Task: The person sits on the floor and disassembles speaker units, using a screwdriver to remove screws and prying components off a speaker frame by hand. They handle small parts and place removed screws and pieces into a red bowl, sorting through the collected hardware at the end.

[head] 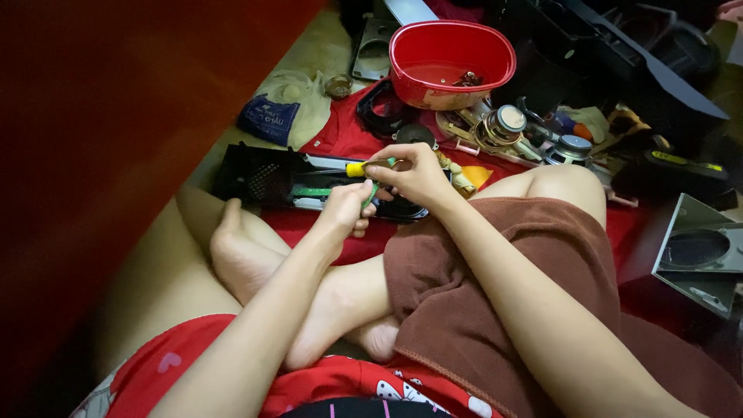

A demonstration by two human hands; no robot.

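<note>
Sitting cross-legged on the floor, a person in red patterned shorts has a brown towel draped over one thigh and both bare arms stretched forward. Just past the crossed feet, the left hand curls its fingers around a green tool (whether pliers or another grip tool cannot be told), pressing down on a long black plastic casing that lies across a red cloth. Touching it from the other side, the right hand pinches a yellow-handled screwdriver, fingers closed tight around the handle, its shaft laid along the casing's open top. Beyond the hands, small round speaker parts and metal pieces lie scattered on the cloth. Farther back stands an oval red plastic basin with a few small items in its bottom, a blue-printed bag to its left. At right, well apart, a grey panel with a round opening leans in shadow.
</note>
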